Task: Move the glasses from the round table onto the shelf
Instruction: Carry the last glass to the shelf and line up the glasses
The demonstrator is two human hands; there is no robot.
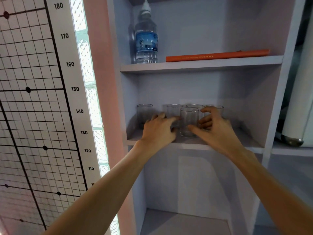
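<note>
Several clear glasses stand on the middle shelf (pixel 191 144) of a pale cabinet. One glass (pixel 144 113) is at the far left, three stand in a back row (pixel 194 106), and one front glass (pixel 189 122) is nearest me. My left hand (pixel 158 131) rests on the shelf just left of the front glass, fingers loosely bent, tips by a back-row glass (pixel 173 111). My right hand (pixel 217 128) is just right of the front glass, fingers spread, thumb tip against its lower side. Neither hand closes round a glass. The round table is out of view.
The shelf above holds a water bottle (pixel 146 39) and a flat orange book (pixel 216 55). A lower compartment (pixel 184 221) opens below. A height chart (pixel 50 99) covers the wall at left. A white cylinder (pixel 298 106) stands in the right-hand compartment.
</note>
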